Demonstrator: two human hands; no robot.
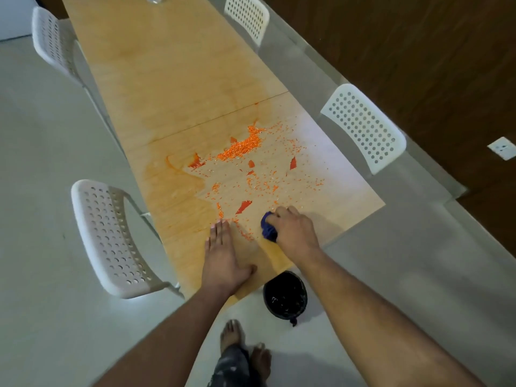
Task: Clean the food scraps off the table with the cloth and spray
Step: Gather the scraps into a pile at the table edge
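Wiping stage: by my reckoning early, since most of the mess is still on the table.
Bin: a black-lined bin [284, 296] stands on the floor at 6 o'clock, just below the table's near edge, handy for catching sweepings.
Left hand: the left hand [223, 255] lies flat on the wood at 7 o'clock, fingers straight and together, holding nothing.
Right hand: the right hand [293, 230] has its fingers curled round a bunched blue cloth [268, 229], pressed onto the table at 5 o'clock.
Cloth handling: soft, light and limp, I'd judge; best kept balled in the palm so it drags crumbs without unfolding.
Scraps: orange food scraps [243, 148], fine grains and a few red flakes, lie from the fingertips out toward 12 o'clock; light and loose, likely to scatter or smear.
Table: pale wood table [178, 79], orange-stained and damp-looking at 10 o'clock, with a seam across it.
Spray: I cannot pick out the spray bottle for certain.
Room: white perforated chairs [109, 236] at 9, 2 and 12 o'clock; grey floor, dark wall at 3 o'clock.
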